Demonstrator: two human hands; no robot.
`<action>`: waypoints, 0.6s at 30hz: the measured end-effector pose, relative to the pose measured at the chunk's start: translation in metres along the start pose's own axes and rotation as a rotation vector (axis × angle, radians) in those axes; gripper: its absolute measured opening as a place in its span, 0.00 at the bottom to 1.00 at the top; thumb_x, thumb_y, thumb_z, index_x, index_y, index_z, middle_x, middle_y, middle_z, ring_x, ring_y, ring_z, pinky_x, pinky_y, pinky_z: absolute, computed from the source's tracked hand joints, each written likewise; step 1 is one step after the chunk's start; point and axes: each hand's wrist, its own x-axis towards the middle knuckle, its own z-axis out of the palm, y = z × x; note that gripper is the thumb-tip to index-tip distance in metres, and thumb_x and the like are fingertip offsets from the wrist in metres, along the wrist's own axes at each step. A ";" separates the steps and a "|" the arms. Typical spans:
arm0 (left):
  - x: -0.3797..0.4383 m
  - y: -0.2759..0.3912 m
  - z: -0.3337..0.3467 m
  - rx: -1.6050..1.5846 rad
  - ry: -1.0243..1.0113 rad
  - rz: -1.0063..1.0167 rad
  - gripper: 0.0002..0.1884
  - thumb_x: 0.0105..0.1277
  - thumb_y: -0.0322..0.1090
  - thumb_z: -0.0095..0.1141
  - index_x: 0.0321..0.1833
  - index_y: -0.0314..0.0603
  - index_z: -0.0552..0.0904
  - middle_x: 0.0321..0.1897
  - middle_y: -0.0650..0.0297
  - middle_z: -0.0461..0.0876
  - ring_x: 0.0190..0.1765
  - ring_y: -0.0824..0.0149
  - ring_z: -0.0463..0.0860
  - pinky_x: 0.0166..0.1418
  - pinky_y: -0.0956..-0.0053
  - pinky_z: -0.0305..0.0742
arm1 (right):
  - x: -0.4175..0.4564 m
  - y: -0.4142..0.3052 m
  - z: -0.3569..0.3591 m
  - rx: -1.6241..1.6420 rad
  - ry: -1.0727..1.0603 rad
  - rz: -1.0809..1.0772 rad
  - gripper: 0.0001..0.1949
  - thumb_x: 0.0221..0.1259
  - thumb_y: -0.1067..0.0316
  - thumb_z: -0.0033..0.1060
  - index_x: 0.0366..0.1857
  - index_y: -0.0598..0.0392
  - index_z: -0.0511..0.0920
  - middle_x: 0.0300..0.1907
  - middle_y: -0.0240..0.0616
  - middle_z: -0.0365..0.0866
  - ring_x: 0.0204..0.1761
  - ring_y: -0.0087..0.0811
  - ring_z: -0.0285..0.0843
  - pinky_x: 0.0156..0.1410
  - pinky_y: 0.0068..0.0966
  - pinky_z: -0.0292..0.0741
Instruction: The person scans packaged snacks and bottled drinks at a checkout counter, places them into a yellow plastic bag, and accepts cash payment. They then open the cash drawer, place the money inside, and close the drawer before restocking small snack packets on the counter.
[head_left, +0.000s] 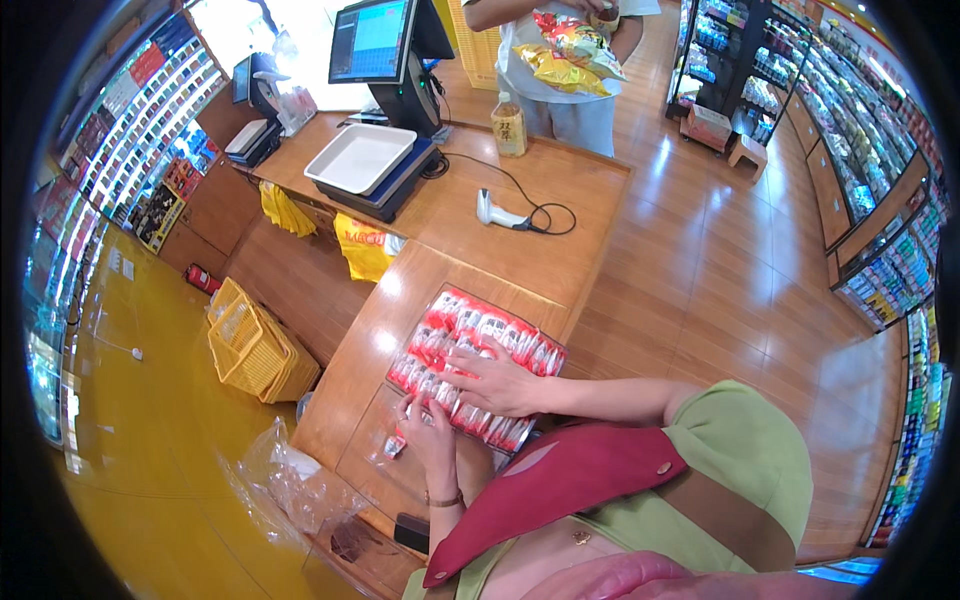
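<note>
Rows of small red-and-white wrapped packets (461, 322) fill a shallow tray on the wooden counter right before me. My right hand (499, 381) lies palm down across the packets, its fingers spread and touching their tops. At the tray's left near corner is my left hand (429, 435), fingers bent against the end packets. Whether those fingers pinch one is too small to tell. One loose packet (394, 447) lies on the counter beside that hand. The undersides of both hands are hidden.
Ahead stand a scale with a white tray (361, 157), a barcode scanner (502, 214), a drink bottle (509, 127) and a monitor (371, 41). Another person (577, 60) holds snack bags across the counter. Yellow baskets (259, 345) and clear plastic wrap (289, 480) are at left.
</note>
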 end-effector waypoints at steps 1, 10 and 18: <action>0.004 0.006 0.000 -0.002 0.035 0.069 0.15 0.65 0.33 0.49 0.52 0.32 0.76 0.55 0.45 0.70 0.62 0.48 0.66 0.64 0.62 0.62 | -0.005 0.001 -0.014 0.039 0.014 0.073 0.21 0.68 0.55 0.39 0.62 0.48 0.64 0.63 0.43 0.64 0.69 0.38 0.55 0.69 0.56 0.44; 0.012 0.020 0.055 0.584 -0.260 0.189 0.33 0.69 0.51 0.37 0.69 0.33 0.56 0.70 0.43 0.51 0.71 0.43 0.49 0.71 0.46 0.37 | -0.111 0.097 -0.089 0.072 0.267 0.517 0.17 0.68 0.60 0.40 0.58 0.51 0.68 0.48 0.43 0.76 0.50 0.38 0.72 0.59 0.40 0.58; 0.057 0.133 0.049 0.284 -0.035 0.044 0.25 0.73 0.41 0.34 0.68 0.32 0.57 0.68 0.43 0.55 0.70 0.44 0.54 0.72 0.60 0.49 | -0.294 0.207 -0.182 -0.087 0.453 0.963 0.17 0.69 0.60 0.40 0.59 0.50 0.66 0.46 0.47 0.77 0.48 0.43 0.74 0.56 0.41 0.63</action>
